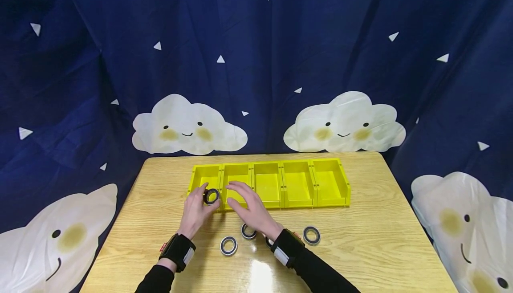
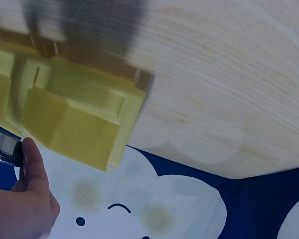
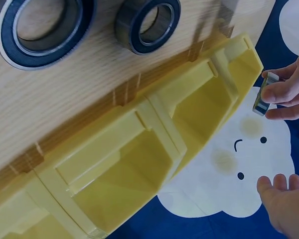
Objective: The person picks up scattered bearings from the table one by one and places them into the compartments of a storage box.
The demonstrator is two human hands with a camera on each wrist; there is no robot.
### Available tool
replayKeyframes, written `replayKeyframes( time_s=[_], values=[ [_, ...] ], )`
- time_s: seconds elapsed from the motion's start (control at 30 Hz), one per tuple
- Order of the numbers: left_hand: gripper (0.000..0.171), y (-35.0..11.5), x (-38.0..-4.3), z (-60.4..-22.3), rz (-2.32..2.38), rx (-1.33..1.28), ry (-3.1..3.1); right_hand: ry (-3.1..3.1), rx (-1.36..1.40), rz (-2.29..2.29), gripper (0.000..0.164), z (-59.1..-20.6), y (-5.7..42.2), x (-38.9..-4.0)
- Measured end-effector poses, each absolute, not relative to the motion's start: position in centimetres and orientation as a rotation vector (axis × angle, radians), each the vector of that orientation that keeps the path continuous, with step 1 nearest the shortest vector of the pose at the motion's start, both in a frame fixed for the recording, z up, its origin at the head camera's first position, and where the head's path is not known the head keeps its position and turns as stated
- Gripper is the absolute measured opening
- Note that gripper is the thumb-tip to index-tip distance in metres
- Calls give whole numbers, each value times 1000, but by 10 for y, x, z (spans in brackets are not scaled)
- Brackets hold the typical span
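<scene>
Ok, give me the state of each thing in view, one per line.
Left hand: fingers curled, gripping a bearing
Held bearing: off the table
Right hand: fingers spread, holding nothing
Left loose bearing: lying flat
Rightmost bearing: lying flat
Two other bearings: on the table, partly hidden
Yellow bins: open-topped, in a row

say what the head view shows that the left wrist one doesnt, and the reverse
Only the head view shows the right hand, loose bearings on the wooden table and all five yellow bins. Only the left wrist view plainly shows the silver outer side of the held bearing. Both show the left hand holding that bearing, the end bin and the blue curtain.
</scene>
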State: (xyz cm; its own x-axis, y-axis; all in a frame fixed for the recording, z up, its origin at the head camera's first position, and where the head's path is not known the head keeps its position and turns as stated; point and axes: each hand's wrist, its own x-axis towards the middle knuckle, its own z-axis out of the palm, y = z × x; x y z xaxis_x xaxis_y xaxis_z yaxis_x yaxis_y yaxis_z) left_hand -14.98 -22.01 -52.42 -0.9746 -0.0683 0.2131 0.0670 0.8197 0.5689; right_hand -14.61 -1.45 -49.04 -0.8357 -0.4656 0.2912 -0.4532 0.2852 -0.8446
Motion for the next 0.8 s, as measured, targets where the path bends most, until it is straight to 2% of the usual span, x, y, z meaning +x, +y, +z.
replayKeyframes(
  time_s=[0.3,0.8],
  values=[
    [74,-229,-164,-523,-883,88,-2831,2507,-894,-1652,40,-484,-14,-152],
    [63,-242,-183,-531,-826,128,-2810,2502,-859,-1707,39,-485,-8,-153]
  ],
)
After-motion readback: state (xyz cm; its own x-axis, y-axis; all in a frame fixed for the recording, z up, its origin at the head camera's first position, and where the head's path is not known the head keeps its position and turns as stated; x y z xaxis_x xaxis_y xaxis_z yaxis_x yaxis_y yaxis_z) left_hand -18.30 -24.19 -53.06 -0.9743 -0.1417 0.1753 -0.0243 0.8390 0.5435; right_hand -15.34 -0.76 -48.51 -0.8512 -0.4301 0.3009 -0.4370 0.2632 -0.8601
